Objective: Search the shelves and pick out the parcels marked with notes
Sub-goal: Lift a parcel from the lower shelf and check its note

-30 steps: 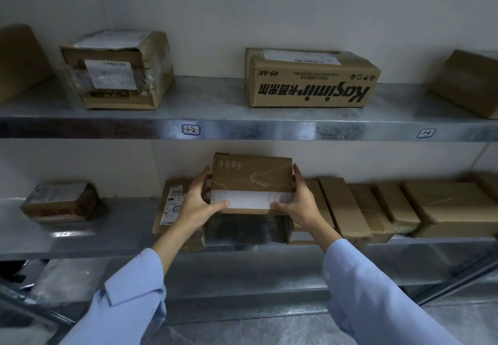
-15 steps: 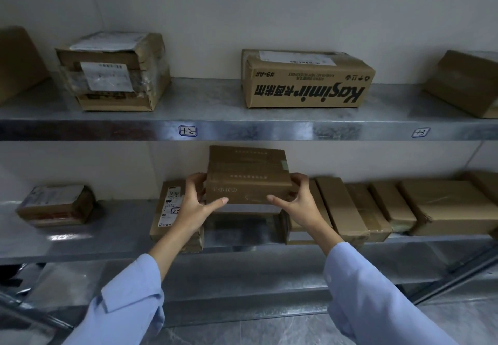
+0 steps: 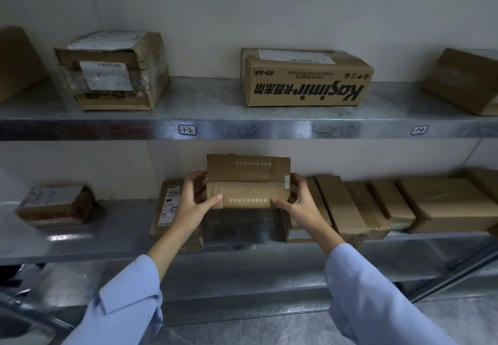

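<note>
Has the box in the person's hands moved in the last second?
Yes. The held box has tipped in place: its white-label face turned downward, out of sight, and a taped face shows. It stays just below the upper shelf edge.

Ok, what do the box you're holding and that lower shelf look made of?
Held box: brown cardboard, matte, folded flaps visible; glossy tape along its seam. Lower shelf: metal, probably galvanised steel, judging by the grey mottled sheen and reflections.

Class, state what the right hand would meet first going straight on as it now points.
The brown parcel that the right hand grips; behind that, probably the back wall, though depth is unclear.
</note>
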